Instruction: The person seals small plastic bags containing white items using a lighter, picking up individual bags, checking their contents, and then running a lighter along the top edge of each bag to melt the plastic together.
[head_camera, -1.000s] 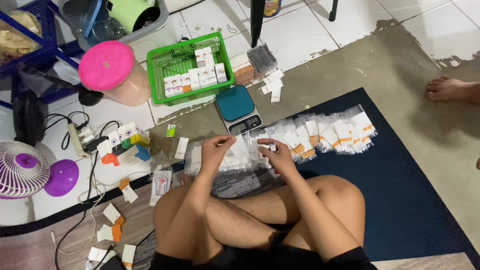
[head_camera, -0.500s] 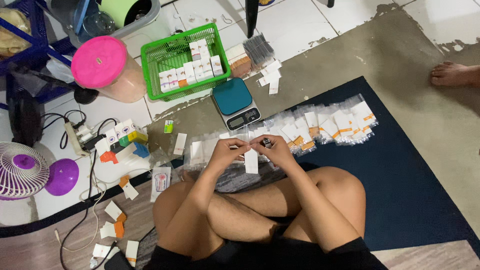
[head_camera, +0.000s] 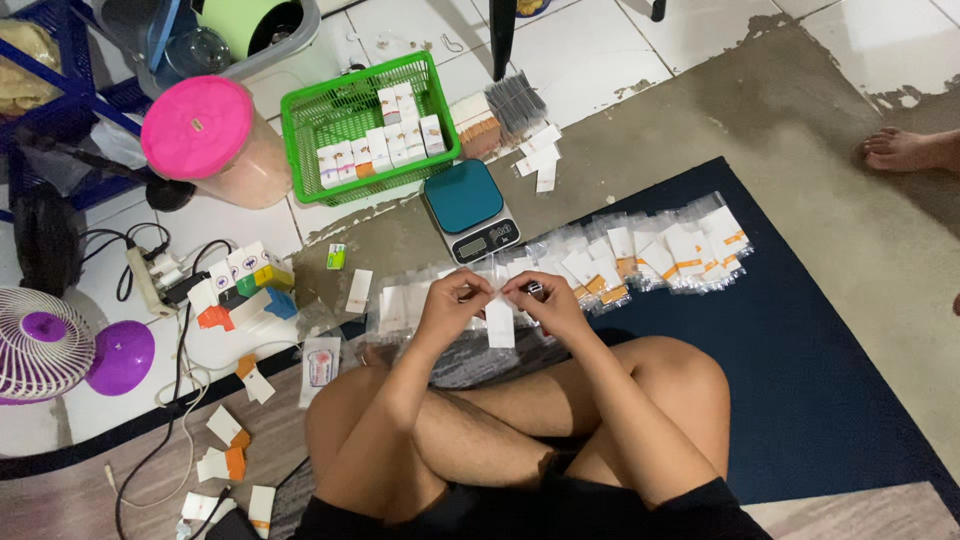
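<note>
- Left hand (head_camera: 452, 298) and right hand (head_camera: 545, 300): both are closed in a fingertip pinch on the top edge of a small white packet (head_camera: 499, 322), which hangs between them above the crossed legs, clear of the floor. The right hand also appears to hold a small dark object against its fingers; its kind cannot be told.
- Risk of dropping: the packet is held only at its upper edge, so a slackened pinch on either side would likely let it fall onto the lap or the dark blue mat (head_camera: 800, 370).
- Risk of mixing: a spread of clear sleeves (head_camera: 420, 305) lies just beyond the hands, and a row of filled packets (head_camera: 660, 255) runs to the right on the mat. A dropped piece could land among these and be hard to tell from finished ones.
- Risk of knocking: the digital scale (head_camera: 468, 208) sits near, just past the hands; a forward reach could nudge it or scatter the sleeves beside it.
- Risk of a torn or creased edge: the two hands pull on one thin edge, and uneven pull could probably crease it.
- Surroundings: a green basket (head_camera: 300, 125) of small boxes stands farther off; loose cards (head_camera: 225, 425) and a power strip (head_camera: 148, 280) with cables lie on the floor at the left, where a stray piece might be lost.
</note>
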